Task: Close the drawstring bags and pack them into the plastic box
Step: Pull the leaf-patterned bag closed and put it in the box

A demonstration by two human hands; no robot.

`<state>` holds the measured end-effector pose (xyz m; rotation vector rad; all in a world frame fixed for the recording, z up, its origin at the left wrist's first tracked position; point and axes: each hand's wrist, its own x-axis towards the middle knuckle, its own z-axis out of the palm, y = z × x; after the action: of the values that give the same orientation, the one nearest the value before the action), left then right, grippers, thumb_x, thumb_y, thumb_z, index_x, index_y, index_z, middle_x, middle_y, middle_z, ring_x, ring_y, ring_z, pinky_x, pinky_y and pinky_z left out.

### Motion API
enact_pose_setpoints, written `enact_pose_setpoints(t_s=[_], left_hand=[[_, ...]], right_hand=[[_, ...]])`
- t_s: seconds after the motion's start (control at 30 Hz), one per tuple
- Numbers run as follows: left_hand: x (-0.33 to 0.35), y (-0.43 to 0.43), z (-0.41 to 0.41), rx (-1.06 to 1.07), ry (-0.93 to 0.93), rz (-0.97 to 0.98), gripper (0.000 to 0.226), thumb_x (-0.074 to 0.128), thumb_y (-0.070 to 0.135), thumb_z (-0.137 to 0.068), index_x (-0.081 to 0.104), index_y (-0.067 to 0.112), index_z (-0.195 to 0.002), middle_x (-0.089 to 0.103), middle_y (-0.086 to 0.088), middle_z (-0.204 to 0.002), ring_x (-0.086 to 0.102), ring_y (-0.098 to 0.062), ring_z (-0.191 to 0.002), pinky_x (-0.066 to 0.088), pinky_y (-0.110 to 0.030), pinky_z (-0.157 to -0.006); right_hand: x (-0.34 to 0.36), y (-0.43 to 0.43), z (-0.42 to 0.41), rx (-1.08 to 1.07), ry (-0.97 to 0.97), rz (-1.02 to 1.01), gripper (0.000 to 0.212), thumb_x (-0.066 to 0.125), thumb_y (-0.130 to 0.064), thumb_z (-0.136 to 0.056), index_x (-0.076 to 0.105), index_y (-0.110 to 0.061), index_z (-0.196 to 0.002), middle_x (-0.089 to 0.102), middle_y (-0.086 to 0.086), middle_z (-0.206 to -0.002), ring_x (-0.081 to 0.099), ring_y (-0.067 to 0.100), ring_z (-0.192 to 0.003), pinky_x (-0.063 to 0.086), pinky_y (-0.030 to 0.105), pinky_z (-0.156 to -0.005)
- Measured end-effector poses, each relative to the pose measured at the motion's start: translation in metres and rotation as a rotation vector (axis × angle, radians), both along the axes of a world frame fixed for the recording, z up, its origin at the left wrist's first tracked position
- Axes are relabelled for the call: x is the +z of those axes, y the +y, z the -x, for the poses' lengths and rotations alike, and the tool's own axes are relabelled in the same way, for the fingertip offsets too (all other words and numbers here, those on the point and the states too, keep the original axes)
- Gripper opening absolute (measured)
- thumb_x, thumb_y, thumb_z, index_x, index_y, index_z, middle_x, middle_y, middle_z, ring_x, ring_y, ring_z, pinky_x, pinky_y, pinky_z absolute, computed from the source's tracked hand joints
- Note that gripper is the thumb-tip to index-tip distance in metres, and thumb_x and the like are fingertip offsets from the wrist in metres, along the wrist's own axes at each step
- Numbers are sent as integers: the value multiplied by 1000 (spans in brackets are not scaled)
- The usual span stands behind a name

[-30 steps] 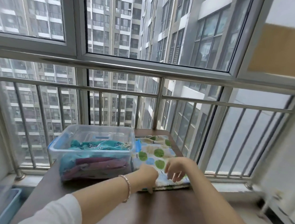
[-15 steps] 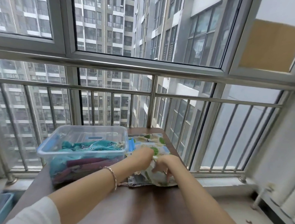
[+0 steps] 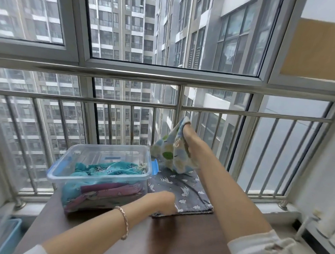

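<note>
Change: my right hand (image 3: pixel 187 135) has lifted the green-dotted drawstring bag (image 3: pixel 171 152) off the desk (image 3: pixel 177 238), gripping its top, right of the plastic box (image 3: pixel 101 174) | left hand (image 3: pixel 163 201) curled, grip unclear, on newly exposed grey bag (image 3: pixel 186 193) | next: cinch, pack.

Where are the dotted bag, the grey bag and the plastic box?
dotted bag (image 3: pixel 171 155): head view, middle of its hanging cloth.
grey bag (image 3: pixel 186 193): head view, its flat top face.
plastic box (image 3: pixel 99 178): head view, near rim.

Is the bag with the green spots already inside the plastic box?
No, the right hand holds the spotted bag up in the air beside the plastic box, above a grey bag on the table.
</note>
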<state>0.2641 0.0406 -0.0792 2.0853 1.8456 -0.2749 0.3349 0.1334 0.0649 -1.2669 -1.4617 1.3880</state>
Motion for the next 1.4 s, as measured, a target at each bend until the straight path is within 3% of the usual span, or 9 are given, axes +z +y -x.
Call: enact_pose_setpoints(t_s=[0.17,0.3,0.47,0.57,0.7,0.87,1.03,1.2,1.4], left_hand=[[-7,0,8,-3,-23,70,39,50,36,-88,64,0,-88,64,-22,-89,56,-28,-77,52,-40,-81],[10,-1,8,71,-275,-165,37,50,25,-89,59,4,-118,63,-14,-120,59,-29,-107,49,-37,-93],[64,-14,2,152,-754,-605,25,56,12,-90,58,11,-114,62,-1,-111,61,-15,-96,54,-30,-86],[90,-27,1,117,-881,-629,15,59,10,-90,58,9,-105,62,-2,-102,62,-16,-93,56,-33,-86],[112,-44,-2,61,-977,-734,29,67,19,-86,52,11,-110,59,-1,-102,63,-14,-90,57,-22,-74],[144,-66,-15,-55,-1080,-901,60,74,19,-80,38,14,-127,57,3,-104,67,-12,-85,58,-24,-72],[155,-74,-15,-2,-1244,-833,37,69,10,-86,47,11,-116,65,-5,-100,69,-13,-76,54,-22,-59],[159,-80,8,19,-1224,-881,16,63,6,-90,53,11,-102,67,-7,-91,69,-15,-72,54,-21,-59],[170,-89,71,77,-1143,-998,5,61,9,-91,59,14,-92,67,-7,-83,67,-15,-73,54,-20,-57]], right_hand=[[18,-7,-10,56,215,-113,70,8,-64,-98,51,-9,-93,61,8,-69,62,19,-63,51,30,-60],[28,-17,-22,36,196,-183,57,9,-56,-101,46,-16,-83,52,-3,-48,53,6,-38,44,18,-42],[40,-29,-36,-147,0,-301,48,18,-51,-102,56,-26,-113,49,-9,-86,46,5,-73,42,24,-73],[47,-41,-44,-178,-118,-419,62,9,-53,-101,58,-17,-87,54,7,-79,50,19,-72,44,35,-74],[58,-65,-53,-199,-275,-512,56,9,-39,-105,55,-7,-98,52,13,-90,45,15,-64,36,18,-48],[53,-77,-44,-230,-495,-509,71,6,-63,-91,60,-17,-96,49,7,-105,48,22,-100,35,33,-87],[60,-105,-41,-157,-616,-469,61,16,-42,-103,64,-5,-109,65,15,-113,60,27,-101,44,37,-93],[69,-127,-35,-37,-709,-497,55,18,-39,-105,65,-11,-109,61,7,-93,51,13,-73,33,28,-61],[59,-130,-14,181,-807,-477,55,26,-54,-101,60,-11,-105,61,9,-111,55,13,-82,45,31,-75]])
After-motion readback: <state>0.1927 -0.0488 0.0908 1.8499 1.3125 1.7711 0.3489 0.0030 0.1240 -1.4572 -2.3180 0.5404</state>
